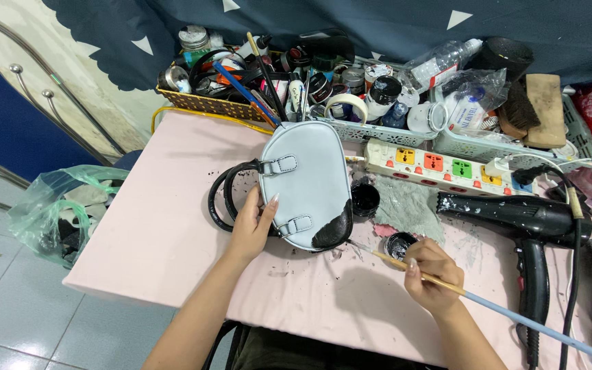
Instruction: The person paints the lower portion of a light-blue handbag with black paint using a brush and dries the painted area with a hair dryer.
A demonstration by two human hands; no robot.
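A small pale blue-grey handbag [306, 178] with black handles [224, 195] lies on the pink table [166, 233]. One lower corner of the bag is painted black. My left hand [251, 223] rests on the bag's left edge, fingers over its side by the handles. My right hand [432, 274] grips a long thin paintbrush [508, 312], its tip pointing toward the bag's black corner. A small open pot of black paint [400, 243] sits just above my right hand, and a second black pot [364, 199] stands next to the bag.
A black hair dryer [525, 219] lies at the right, its cord trailing down. A white power strip [447, 168] with coloured sockets sits behind. Baskets [207, 103] crammed with jars, tape and brushes line the back. A plastic bag [63, 212] hangs off the table's left.
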